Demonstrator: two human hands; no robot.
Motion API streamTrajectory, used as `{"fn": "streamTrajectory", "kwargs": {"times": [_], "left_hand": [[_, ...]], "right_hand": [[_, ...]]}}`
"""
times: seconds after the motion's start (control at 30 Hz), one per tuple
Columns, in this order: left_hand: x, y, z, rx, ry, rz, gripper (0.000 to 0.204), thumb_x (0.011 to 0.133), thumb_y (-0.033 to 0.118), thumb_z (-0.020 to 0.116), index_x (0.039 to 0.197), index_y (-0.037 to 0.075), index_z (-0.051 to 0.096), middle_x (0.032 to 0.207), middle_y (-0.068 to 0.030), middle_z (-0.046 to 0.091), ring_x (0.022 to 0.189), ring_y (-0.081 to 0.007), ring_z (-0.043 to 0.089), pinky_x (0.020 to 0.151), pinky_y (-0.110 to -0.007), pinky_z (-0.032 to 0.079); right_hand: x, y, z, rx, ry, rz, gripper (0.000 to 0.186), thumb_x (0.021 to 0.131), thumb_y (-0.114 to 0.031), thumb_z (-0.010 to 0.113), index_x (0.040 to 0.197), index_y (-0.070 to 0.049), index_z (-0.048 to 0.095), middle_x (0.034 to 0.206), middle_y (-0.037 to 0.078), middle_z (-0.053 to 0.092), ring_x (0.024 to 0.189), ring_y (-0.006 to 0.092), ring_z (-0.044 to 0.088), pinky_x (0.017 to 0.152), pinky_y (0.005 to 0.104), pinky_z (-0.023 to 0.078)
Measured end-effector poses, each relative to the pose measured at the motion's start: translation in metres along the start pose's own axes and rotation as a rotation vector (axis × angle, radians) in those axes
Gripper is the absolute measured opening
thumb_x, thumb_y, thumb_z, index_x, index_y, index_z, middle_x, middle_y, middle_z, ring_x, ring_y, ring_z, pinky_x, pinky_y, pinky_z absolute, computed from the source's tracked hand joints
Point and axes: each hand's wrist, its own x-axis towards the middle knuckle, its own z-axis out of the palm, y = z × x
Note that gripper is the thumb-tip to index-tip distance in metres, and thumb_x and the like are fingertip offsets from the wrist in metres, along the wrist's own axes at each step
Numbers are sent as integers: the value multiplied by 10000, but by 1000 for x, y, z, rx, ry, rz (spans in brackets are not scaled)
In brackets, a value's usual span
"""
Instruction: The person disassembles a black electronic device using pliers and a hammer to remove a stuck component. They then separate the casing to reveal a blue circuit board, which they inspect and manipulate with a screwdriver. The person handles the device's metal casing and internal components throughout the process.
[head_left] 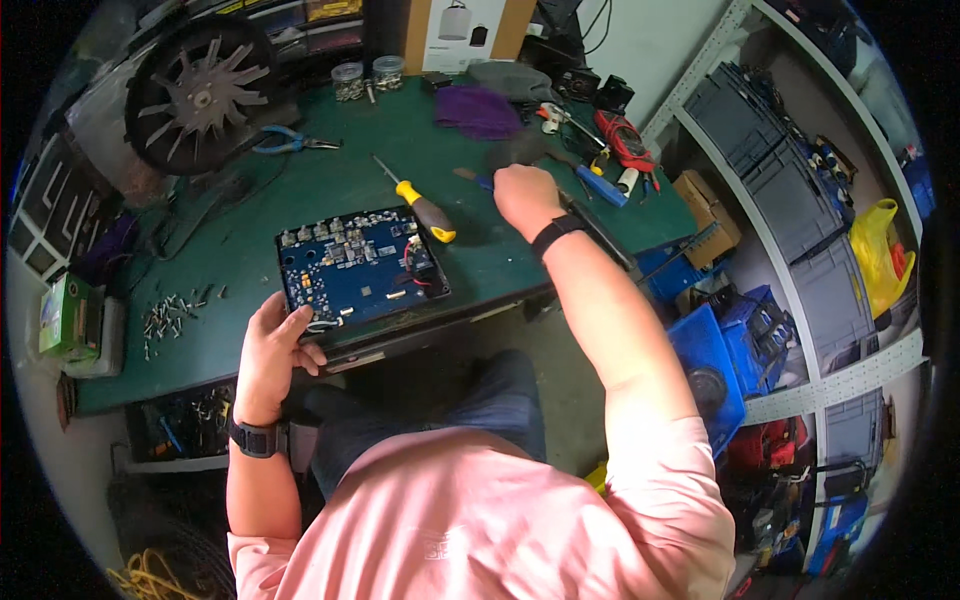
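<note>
At the near-left corner of a black-edged tray holding a blue circuit board [355, 275], my left hand [280, 345] grips the edge with its thumb on top. My right hand [525, 195] is closed at the back right of the board; what its fingers hold is hidden. Just left of those fingers shows a blue-handled tool with a flat tip [473, 178], partly covered. A yellow-and-black screwdriver [425, 212] lies between the board and my right hand. Several loose screws [168, 315] are scattered left of the board.
The green bench [235, 210] carries a fan wheel [195, 95], blue pliers [285, 140], screw jars [348, 82], a purple cloth [475, 110] and several tools with a red cable [625, 140]. A metal shelf with grey bins [805, 230] and blue crates [755, 340] stands at the right.
</note>
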Motion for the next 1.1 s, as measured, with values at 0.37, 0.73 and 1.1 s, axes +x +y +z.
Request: {"fn": "streamTrajectory", "kwargs": {"times": [0.37, 0.73, 1.1], "left_hand": [[3, -3, 1, -19, 18, -1, 290, 954, 104, 530, 1193, -61, 528, 985, -101, 653, 498, -134, 596, 413, -224, 477], [3, -6, 0, -30, 23, -13, 271, 964, 115, 523, 1177, -53, 520, 923, -97, 644, 487, -137, 595, 399, -225, 475], [-1, -3, 4, 16, 33, -2, 291, 962, 101, 515, 1197, -70, 515, 1000, -105, 649, 491, -130, 594, 406, -222, 474]], "right_hand": [[-62, 84, 1, 43, 64, 232, 282, 842, -264, 684, 989, -27, 644, 1017, 168, 644, 958, 355, 621, 808, 466, 524], [-19, 106, 24, 286, 145, 328, 291, 880, -267, 649, 926, 21, 642, 957, 232, 658, 929, 418, 629, 813, 497, 500], [57, 126, 23, 101, -64, 364, 309, 883, -250, 600, 943, 37, 696, 990, 238, 687, 964, 404, 662, 843, 478, 528]]}}
